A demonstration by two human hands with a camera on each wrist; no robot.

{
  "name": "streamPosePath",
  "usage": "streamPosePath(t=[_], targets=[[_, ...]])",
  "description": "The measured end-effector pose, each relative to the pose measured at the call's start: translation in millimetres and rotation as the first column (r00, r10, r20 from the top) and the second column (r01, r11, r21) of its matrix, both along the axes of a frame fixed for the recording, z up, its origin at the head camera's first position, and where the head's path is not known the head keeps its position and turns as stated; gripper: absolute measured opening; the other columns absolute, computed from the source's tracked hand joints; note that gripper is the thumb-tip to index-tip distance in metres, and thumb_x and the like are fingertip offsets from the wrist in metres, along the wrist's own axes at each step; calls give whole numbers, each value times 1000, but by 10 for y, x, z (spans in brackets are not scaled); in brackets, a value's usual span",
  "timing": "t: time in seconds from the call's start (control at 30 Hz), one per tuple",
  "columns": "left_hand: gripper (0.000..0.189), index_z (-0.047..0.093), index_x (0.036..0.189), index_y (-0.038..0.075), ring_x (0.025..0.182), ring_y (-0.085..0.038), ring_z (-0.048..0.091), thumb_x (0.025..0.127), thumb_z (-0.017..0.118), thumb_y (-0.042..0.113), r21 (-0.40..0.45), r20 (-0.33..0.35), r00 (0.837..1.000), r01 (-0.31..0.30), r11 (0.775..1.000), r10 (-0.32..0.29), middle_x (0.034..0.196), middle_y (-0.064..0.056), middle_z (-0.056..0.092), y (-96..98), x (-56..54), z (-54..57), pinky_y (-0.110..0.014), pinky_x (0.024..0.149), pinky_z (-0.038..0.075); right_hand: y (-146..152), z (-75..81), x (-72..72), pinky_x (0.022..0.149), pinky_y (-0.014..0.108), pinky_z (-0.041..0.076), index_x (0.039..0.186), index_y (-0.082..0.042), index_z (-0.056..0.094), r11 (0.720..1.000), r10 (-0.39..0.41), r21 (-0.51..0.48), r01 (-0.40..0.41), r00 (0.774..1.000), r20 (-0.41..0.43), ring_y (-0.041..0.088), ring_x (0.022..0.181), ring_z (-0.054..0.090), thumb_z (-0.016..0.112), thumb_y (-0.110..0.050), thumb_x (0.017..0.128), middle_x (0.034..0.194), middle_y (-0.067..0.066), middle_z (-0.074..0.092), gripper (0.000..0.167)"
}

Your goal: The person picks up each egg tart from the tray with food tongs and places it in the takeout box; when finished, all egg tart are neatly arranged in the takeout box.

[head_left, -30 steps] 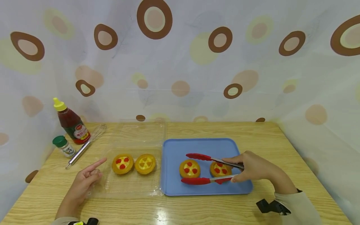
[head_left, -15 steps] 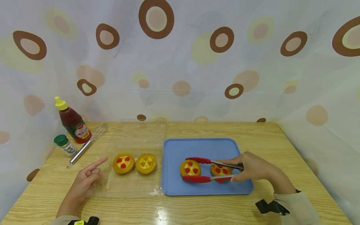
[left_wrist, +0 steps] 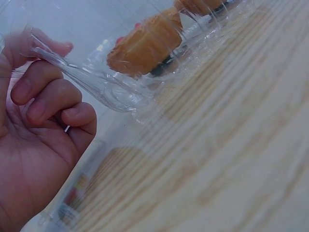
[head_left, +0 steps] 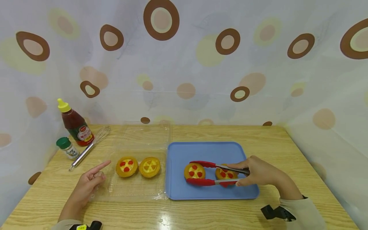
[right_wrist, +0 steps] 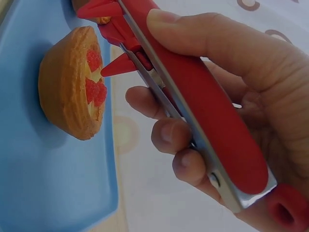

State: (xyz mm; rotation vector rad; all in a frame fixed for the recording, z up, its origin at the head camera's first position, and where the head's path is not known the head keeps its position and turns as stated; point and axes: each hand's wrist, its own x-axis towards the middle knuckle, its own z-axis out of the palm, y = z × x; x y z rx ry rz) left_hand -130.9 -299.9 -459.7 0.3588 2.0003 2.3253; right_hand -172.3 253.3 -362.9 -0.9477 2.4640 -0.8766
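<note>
My right hand (head_left: pixel 257 171) grips a pair of red-tipped tongs (head_left: pixel 202 182) over the blue tray (head_left: pixel 176 195). The red tips lie either side of the left fruit tart (head_left: pixel 194 172), overlapping its far and near edges in the head view. Under the arms of the tongs sits a second tart (right_wrist: pixel 67 87), topped with red berry pieces. At the left, my left hand (left_wrist: pixel 46 125) holds the near-left edge of a clear plastic clamshell box (head_left: pixel 136 191), its index finger pointing out. Inside are a berry-topped tart (head_left: pixel 126 166) and one with yellow pieces (head_left: pixel 149 167).
Back left, a sauce bottle (head_left: pixel 77 127) with a yellow cap stands by a green-capped shaker (head_left: pixel 67 148) and a metal whisk (head_left: pixel 89 148). The box's raised lid (head_left: pixel 143 135) is behind its tarts. A patterned curtain (head_left: pixel 184 64) closes off the back and sides.
The tips of the tongs have closed in on the left tart of the tray, the far tip coming nearer to it. My left hand stays at the box.
</note>
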Motion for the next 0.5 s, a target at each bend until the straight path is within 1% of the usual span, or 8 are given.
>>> streamPosePath(t=[0.17,0.3,0.5], targets=[[56,61,124,30,52,-21,19,93,41,-12,-3,-2,1000,-2,1000,2,63,-4,23,10,-10,-2,-34,46,15,24,25,12,42,17,23,127,-2,59,1000,-3,-19,3,999,-32,-2,44,21,77,-27,79,52,-16,24,57],[56,62,123,30,52,-21,19,93,42,-13,-3,-8,1000,-2,1000,2,63,-4,23,11,-8,-4,-34,46,15,35,53,10,41,18,24,127,-1,59,999,-13,-45,12,999,-38,-2,45,22,77,-26,79,53,-16,24,57],[56,62,122,32,53,-21,20,93,42,-11,-22,15,1000,-16,1000,17,63,-4,24,-4,1,-6,-35,48,16,29,114,-2,41,18,28,126,-1,60,996,-19,-93,13,998,-63,-3,46,28,77,-22,78,56,-16,27,54]])
